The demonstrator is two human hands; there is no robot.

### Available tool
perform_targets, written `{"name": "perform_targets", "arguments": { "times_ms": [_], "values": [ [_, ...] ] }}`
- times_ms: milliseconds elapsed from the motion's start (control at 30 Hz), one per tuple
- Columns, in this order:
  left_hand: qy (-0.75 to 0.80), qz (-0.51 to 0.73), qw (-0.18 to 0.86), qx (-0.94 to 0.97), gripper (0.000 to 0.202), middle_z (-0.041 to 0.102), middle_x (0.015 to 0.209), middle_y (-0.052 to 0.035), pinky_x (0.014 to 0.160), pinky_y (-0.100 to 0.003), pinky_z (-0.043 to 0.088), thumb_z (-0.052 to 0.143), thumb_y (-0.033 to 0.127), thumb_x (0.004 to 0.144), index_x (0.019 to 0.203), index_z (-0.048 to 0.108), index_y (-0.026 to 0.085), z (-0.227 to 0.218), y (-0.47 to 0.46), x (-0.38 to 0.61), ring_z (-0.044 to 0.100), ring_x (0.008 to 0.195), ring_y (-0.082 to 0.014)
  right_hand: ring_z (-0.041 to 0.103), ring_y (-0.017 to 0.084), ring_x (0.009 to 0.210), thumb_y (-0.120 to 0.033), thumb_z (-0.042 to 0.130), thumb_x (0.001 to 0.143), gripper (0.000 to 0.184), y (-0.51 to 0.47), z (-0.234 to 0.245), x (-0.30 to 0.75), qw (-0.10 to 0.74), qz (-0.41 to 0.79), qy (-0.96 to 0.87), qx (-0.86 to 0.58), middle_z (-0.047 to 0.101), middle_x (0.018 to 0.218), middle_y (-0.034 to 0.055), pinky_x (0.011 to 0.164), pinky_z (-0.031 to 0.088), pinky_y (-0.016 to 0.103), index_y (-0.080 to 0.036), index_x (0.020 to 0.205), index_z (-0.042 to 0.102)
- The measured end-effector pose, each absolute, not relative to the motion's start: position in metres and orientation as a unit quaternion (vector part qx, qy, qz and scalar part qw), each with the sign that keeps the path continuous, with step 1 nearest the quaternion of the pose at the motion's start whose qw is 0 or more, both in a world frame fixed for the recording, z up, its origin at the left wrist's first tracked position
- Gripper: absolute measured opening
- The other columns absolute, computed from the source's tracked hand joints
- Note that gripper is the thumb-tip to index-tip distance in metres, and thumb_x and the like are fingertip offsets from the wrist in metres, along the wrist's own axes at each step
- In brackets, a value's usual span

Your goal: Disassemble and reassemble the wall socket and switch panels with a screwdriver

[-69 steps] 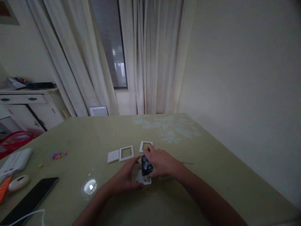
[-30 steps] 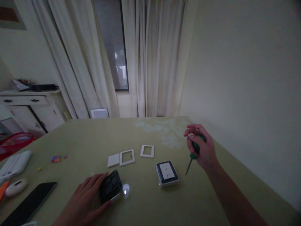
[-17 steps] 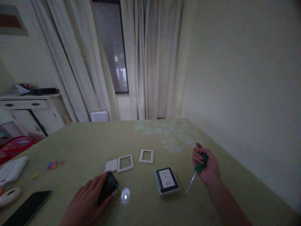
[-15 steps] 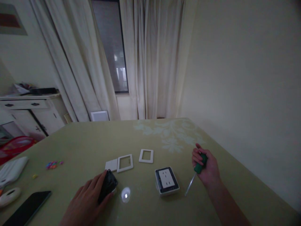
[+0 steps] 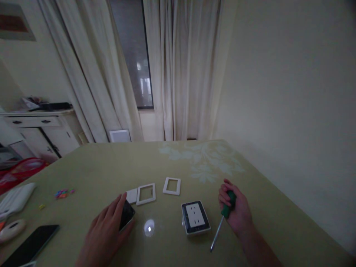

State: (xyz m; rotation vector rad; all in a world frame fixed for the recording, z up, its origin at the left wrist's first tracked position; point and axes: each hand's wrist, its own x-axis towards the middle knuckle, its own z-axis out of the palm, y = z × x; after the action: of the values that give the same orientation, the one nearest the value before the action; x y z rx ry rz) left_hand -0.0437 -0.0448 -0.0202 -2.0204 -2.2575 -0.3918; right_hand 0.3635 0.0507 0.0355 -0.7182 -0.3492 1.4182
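My left hand (image 5: 107, 228) is wrapped over a small black boxy part (image 5: 127, 214) low on the table; the fingers hide most of it, so its exact kind does not show. My right hand (image 5: 236, 204) grips the green handle of a screwdriver (image 5: 228, 205), whose metal shaft slants down to the left. Left of the screwdriver tip, and apart from it, sits a wall socket (image 5: 195, 217) with a white face and black surround on a white box. Two white faceplate frames (image 5: 146, 194) lie beyond my hands, and a flat white plate (image 5: 131, 195) adjoins one of them.
A dark phone (image 5: 30, 244), a white rounded object (image 5: 12, 230) and a white flat case (image 5: 16, 200) lie at the left. Small colourful bits (image 5: 63, 193) are scattered near them. A wall (image 5: 292, 111) runs along the table's right side.
My right hand has moved left and down with the screwdriver, bringing its tip nearer me and closer to the socket. My left hand has shifted slightly and covers more of the black part.
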Motion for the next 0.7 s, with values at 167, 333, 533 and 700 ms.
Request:
{"name": "perform_targets", "arguments": {
  "times_ms": [167,333,533,700],
  "values": [
    [-0.753,-0.077,-0.034,-0.652,0.081,0.064,0.148,-0.0214,0.104,-0.057,0.052,0.048,0.048,0.093,0.164,0.036,0.012,-0.008,-0.037,-0.051,0.064,0.128,-0.0416,0.038,0.003,0.042,-0.019,0.090,0.061,0.041,0.050,0.037,0.366,0.689,0.631,-0.155,-0.320,0.051,0.062,-0.0112,0.034,0.034,0.013,-0.019,0.092,0.063],
    [-0.727,-0.100,-0.071,-0.676,0.081,0.062,0.153,-0.0157,0.112,-0.054,0.048,0.057,0.044,0.089,0.164,0.036,0.019,-0.013,-0.033,-0.074,0.062,0.134,-0.0386,0.040,0.003,0.045,-0.016,0.090,0.058,0.042,0.049,0.040,0.369,0.697,0.627,-0.140,-0.319,0.052,0.064,-0.0100,0.035,0.034,0.012,-0.018,0.091,0.064],
    [-0.668,-0.166,-0.030,-0.725,0.089,0.046,0.167,-0.0191,0.126,-0.057,0.037,0.066,0.044,0.086,0.164,0.034,0.015,-0.008,-0.022,-0.046,0.040,0.155,-0.0420,0.053,0.008,0.058,-0.018,0.085,0.060,0.035,0.048,0.037,0.370,0.769,0.541,-0.130,-0.316,0.058,0.070,-0.0054,0.047,0.047,0.016,-0.020,0.088,0.064],
    [-0.499,-0.176,-0.186,-0.828,0.087,0.041,0.171,-0.0155,0.128,-0.058,0.034,0.072,0.056,0.094,0.166,0.033,0.024,0.005,-0.008,0.070,0.038,0.157,-0.0394,0.056,0.009,0.064,-0.017,0.081,0.059,0.031,0.048,0.039,0.359,0.825,0.452,-0.167,-0.295,0.059,0.073,-0.0059,0.056,0.050,0.018,-0.022,0.084,0.064]
  ]
}}
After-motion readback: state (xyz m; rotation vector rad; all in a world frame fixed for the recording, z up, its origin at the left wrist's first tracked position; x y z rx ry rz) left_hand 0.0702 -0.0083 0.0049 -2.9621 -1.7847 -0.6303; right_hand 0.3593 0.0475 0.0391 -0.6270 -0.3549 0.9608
